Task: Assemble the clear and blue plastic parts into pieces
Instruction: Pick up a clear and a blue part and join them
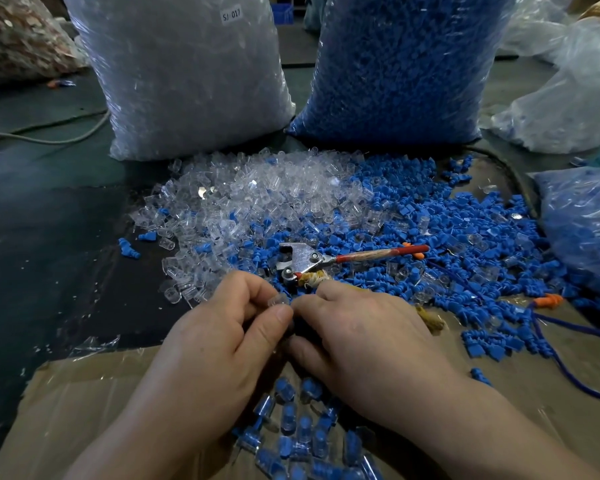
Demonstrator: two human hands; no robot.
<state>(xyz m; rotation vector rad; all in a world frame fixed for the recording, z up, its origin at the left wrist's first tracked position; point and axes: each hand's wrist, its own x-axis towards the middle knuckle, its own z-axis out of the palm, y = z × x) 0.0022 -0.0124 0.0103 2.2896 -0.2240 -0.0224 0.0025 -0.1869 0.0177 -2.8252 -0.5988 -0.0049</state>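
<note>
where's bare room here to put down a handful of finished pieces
Free: the dark mat left of the clear pile, and the cardboard left of the left hand. Crowded: clear pile, blue pile and tool in the middle; finished pieces between the wrists.

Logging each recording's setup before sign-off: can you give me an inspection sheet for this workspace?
Surface: dark mat, with flattened cardboard nearest the person.
Job's things: loose clear parts and blue parts heaped side by side, mixed where they meet; assembled pieces on the cardboard under the hands.
Clutter: metal hand tool with a red handle lying on the blue parts; orange plug; plastic scraps.
Grippers: left hand pinches a clear part; right hand meets it, fingers curled, its hold hidden.
Cables: grey cable at far left; blue cord at right.
Surroundings: bag of clear parts and bag of blue parts behind the heaps; more bags at right.
</note>
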